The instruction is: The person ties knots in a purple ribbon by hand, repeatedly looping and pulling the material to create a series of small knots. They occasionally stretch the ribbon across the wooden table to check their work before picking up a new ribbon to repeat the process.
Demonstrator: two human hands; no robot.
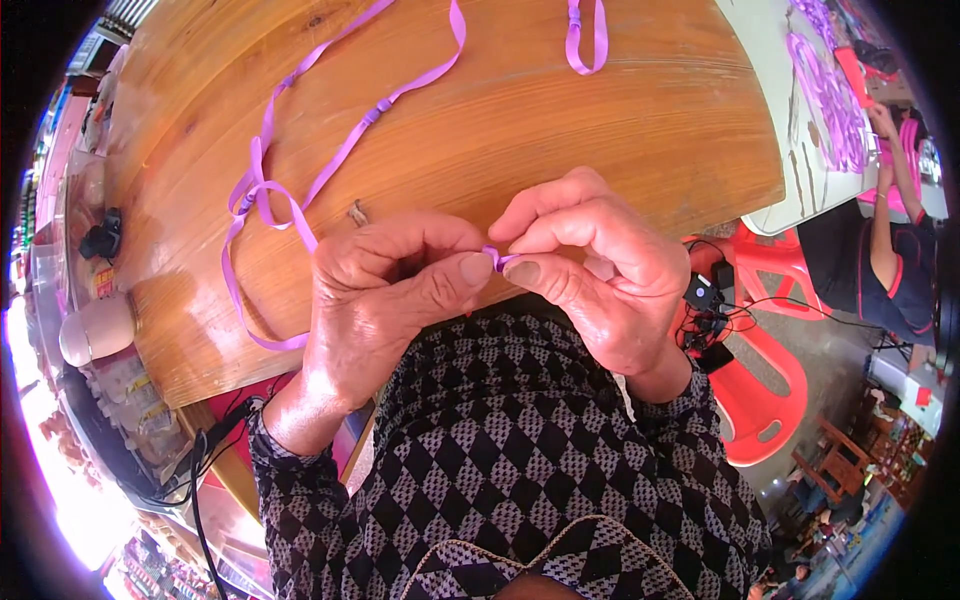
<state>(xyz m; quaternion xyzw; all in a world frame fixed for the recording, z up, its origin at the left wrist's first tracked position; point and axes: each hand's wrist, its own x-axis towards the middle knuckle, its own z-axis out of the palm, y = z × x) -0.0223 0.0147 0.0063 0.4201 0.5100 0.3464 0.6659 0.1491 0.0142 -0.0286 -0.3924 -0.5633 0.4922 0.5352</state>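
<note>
A: What were the hands doing?
B: The left hand [385,290] and right hand [600,270] met fingertip to fingertip, each closed in a pinch on a bit of purple ribbon [495,258] between thumbs and forefingers.
A: Where did the ribbon lie?
B: It trailed left from the pinch, looping across the wooden table [600,110]. A second purple loop [585,40] lay at the far edge, and a red plastic chair [760,390] stood to the right
</note>
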